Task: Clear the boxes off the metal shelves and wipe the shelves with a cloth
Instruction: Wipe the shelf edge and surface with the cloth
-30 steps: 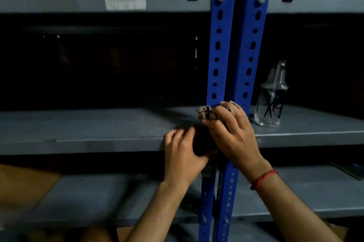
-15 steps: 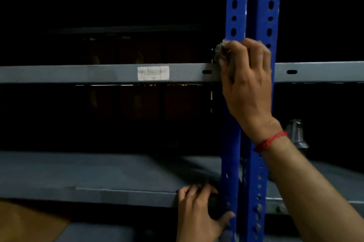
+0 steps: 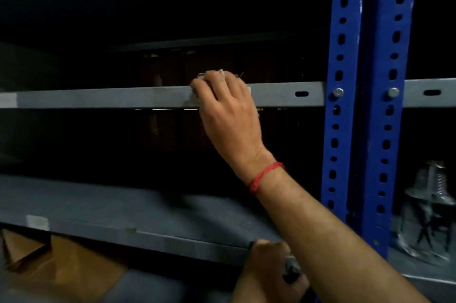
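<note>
Cloth (image 3: 200,76) under right hand (image 3: 228,115) presses level shelf edge (image 3: 98,99).

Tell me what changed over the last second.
The right hand carried the cloth up the blue post, then left onto the upper shelf's front edge. The left hand stays gripping the lower shelf edge; the glass bottle hasn't moved.

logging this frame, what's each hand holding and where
Right hand presses a bunched cloth onto the upper shelf's front edge. Left hand grips the lower shelf's front edge.
</note>
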A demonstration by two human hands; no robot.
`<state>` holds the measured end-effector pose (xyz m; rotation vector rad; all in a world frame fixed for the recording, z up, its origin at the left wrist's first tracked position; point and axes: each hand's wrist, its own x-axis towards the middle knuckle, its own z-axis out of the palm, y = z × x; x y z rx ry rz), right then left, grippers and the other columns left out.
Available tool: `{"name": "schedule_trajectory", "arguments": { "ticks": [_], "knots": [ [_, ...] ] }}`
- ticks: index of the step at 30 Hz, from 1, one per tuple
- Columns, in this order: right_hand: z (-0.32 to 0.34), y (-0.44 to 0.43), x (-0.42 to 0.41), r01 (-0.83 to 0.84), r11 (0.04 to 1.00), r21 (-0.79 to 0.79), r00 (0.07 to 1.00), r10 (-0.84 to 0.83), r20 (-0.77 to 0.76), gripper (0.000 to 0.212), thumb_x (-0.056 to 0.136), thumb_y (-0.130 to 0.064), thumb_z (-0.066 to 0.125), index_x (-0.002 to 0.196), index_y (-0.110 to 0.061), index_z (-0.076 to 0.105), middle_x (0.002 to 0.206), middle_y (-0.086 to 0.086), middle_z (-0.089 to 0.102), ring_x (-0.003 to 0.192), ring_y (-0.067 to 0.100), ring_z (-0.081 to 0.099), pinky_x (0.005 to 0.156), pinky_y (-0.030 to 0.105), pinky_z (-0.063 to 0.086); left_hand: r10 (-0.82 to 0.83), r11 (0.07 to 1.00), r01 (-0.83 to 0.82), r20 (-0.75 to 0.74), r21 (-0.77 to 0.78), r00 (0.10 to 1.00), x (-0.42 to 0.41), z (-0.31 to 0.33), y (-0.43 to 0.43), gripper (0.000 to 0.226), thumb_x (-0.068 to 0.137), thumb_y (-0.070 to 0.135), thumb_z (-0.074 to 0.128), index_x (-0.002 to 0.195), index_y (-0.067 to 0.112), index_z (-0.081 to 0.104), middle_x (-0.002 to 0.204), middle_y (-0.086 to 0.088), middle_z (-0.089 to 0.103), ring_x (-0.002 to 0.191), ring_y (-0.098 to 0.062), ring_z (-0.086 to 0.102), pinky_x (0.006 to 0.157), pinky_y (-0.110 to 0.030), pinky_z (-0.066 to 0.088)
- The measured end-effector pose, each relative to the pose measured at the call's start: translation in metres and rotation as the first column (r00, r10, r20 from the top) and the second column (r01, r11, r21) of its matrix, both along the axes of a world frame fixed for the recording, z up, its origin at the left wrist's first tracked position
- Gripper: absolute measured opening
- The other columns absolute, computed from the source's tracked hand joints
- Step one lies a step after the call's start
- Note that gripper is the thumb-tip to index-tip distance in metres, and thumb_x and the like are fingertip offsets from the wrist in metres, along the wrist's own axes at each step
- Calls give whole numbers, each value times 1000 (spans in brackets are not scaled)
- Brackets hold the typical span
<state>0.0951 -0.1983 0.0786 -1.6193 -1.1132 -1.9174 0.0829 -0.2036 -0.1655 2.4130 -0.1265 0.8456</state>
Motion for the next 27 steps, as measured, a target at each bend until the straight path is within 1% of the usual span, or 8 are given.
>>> {"name": "schedule_trajectory", "arguments": {
  "ticks": [4,8,12,15,17,20,22,27],
  "knots": [
    [-5,-64,13,76,993,90,997,-73,-34,30,93,-12,55,122,-10,65,124,14,62,116,35,56,101,44,43,-159,983,163,51,-79,986,-20,20,3,27,82,49,68,108,39,67,107,23,72,100,9,64,93,-15,49],
    [-5,-124,25,188,950,250,980,-164,-116,27,104,-21,48,124,-13,64,126,14,60,121,35,53,107,46,40,-35,994,45,107,-96,994,-21,18,-2,16,79,62,65,93,53,64,99,29,70,97,3,61,91,-18,48],
    [-4,-113,26,138,952,272,986,-105,-132,24,101,-17,52,121,-11,64,125,14,58,118,31,50,107,44,42,10,992,14,182,-128,983,-24,43,9,28,84,51,71,109,41,64,95,17,74,92,0,69,85,-27,55],
    [-4,-101,26,74,942,328,986,-19,-167,26,99,-15,54,123,-10,63,126,14,56,119,27,44,104,44,44,184,975,-222,669,-29,720,-38,98,44,27,92,31,68,119,26,68,119,2,70,112,-17,65,97,-38,51],
    [-5,-89,23,63,937,344,984,-1,-179,27,100,-18,53,125,-10,62,127,14,56,119,27,44,104,43,44,237,928,-373,806,-22,543,-50,149,80,38,98,28,60,132,11,61,142,-11,56,136,-29,49,111,-49,38],
    [-4,-58,9,16,945,328,982,47,-184,31,100,-27,52,123,-9,64,126,14,58,120,30,48,107,44,41,405,831,-556,717,-30,567,-65,205,148,59,103,47,39,153,17,36,164,-12,24,154,-30,13,122,-57,11],
    [-4,-29,-3,-18,959,281,984,68,-168,35,98,-30,52,121,-8,66,124,16,60,119,35,52,107,48,40,469,775,-632,662,11,585,-72,223,194,68,101,57,33,156,18,29,164,-13,21,154,-30,7,121,-60,-1],
    [-9,21,-11,51,984,169,997,-39,-70,30,93,-19,57,119,-10,69,125,11,64,118,34,52,105,51,41,407,748,-641,646,169,645,-76,240,271,77,94,72,31,128,6,55,124,-20,54,128,-39,45,120,-63,8]
  ]
}}
